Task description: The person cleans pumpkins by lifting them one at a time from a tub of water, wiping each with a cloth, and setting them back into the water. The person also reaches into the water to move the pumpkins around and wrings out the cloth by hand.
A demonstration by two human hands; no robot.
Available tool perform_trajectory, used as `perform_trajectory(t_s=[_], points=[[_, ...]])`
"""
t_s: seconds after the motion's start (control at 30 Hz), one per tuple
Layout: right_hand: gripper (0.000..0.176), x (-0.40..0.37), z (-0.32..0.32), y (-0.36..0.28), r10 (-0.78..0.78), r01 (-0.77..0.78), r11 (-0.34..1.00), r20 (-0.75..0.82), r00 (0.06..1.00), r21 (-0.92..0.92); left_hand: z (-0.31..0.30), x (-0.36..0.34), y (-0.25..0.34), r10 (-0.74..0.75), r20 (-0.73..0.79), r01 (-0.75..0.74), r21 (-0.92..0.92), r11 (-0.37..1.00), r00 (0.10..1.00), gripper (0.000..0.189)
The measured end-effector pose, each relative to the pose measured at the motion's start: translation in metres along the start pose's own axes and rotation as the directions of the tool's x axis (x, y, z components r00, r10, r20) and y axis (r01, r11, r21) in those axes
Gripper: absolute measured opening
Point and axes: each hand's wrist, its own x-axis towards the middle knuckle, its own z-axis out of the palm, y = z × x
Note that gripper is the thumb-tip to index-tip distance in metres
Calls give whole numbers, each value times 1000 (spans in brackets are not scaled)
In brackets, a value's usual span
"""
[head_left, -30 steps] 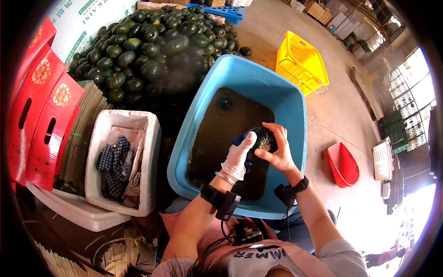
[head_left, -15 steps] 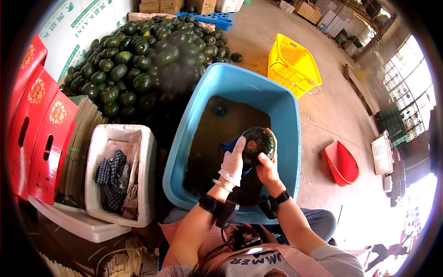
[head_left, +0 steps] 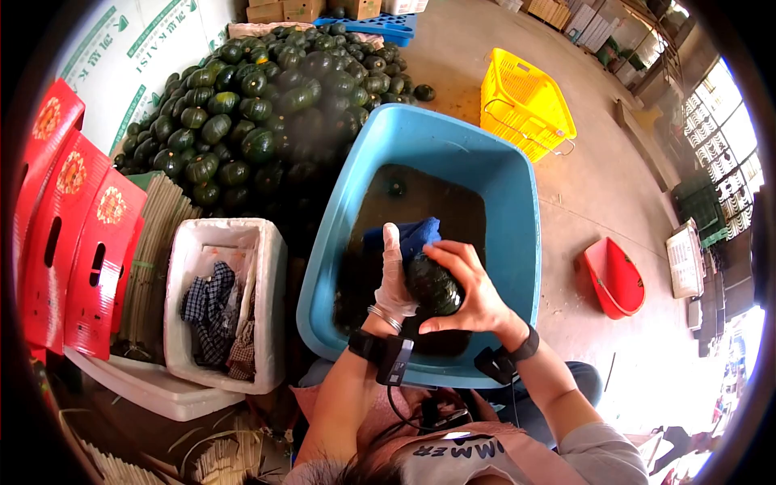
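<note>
A wet, dark green pumpkin is held over the blue tub, which has murky brown water in its bottom. My right hand, bare, grips the pumpkin from its right side with the fingers over its top. My left hand, in a whitish glove, is at the pumpkin's left side with the thumb pointing up. It holds a blue cloth that shows beyond the thumb and touches the pumpkin's far side. The left fingers are mostly hidden. Another dark pumpkin sits in the water near the tub's far end.
A large heap of green pumpkins lies beyond the tub to the left. Left of me stand a white foam box with cloths inside and red cartons. A yellow crate and a red basin are on the right.
The pumpkin has been turned and lowered slightly towards me. My right hand has shifted from its side to over its top, and more of the blue cloth shows at my left hand.
</note>
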Motion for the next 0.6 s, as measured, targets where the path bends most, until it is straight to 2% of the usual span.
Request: perform_trajectory(t_s=[0.03, 0.1, 0.13, 0.17, 0.23, 0.27, 0.3, 0.37, 0.4, 0.43, 0.5, 0.53, 0.57, 0.6], points=[[110, 1, 1, 10, -42, 44, 997, -38, 998, 62, -3, 3, -4, 39, -38, -41, -56, 998, 999, 86], [113, -4, 8, 22, 219, -187, 903, -39, 975, 386, -8, 7, -2, 107, 124, -127, 174, 977, 987, 85], [115, -2, 8, 29, 205, -188, 954, -48, 978, 234, -4, 11, -11, 309, -52, -284, 272, 919, 950, 81], [111, -1, 7, 35, 201, -196, 979, -96, 975, 56, -2, 8, -19, 387, -37, -344, 387, 856, 921, 77], [109, 0, 4, 42, 219, -220, 949, -29, 975, -228, -34, 7, -25, 328, -39, -228, 643, 731, 944, 77], [106, -1, 5, 45, 220, -208, 945, 18, 975, -254, -48, 6, -24, 277, -47, -157, 729, 667, 960, 76], [104, -3, 6, 45, 235, -209, 940, 68, 970, -271, -44, 6, -21, 244, -63, -128, 711, 691, 968, 75], [102, -8, 12, 36, 212, -74, 843, 203, 956, -533, -35, 5, -24, 437, -116, -129, 861, 492, 892, 85], [97, -13, 14, 33, 214, -17, 811, 269, 939, -585, -22, 4, -24, 428, -141, -99, 866, 490, 893, 84], [87, -15, 11, 26, 273, -77, 851, 311, 910, -520, -25, 7, -21, 399, -79, -142, 857, 495, 914, 86], [70, -47, 16, 50, 313, -284, 946, 218, 924, -154, -42, 27, -22, 363, -145, -223, 568, 792, 921, 85], [70, -72, 19, 70, 303, -272, 949, 220, 927, -157, -24, 24, -20, 368, -200, -235, 485, 842, 908, 95], [62, -100, 24, 92, 596, -683, 622, 334, 730, 383, -45, 31, -12, 334, -176, -248, 385, 889, 926, 95], [55, -114, 28, 103, 659, -743, -82, 596, 460, 664, -34, 26, -4, 322, -271, -226, 331, 916, 907, 97]])
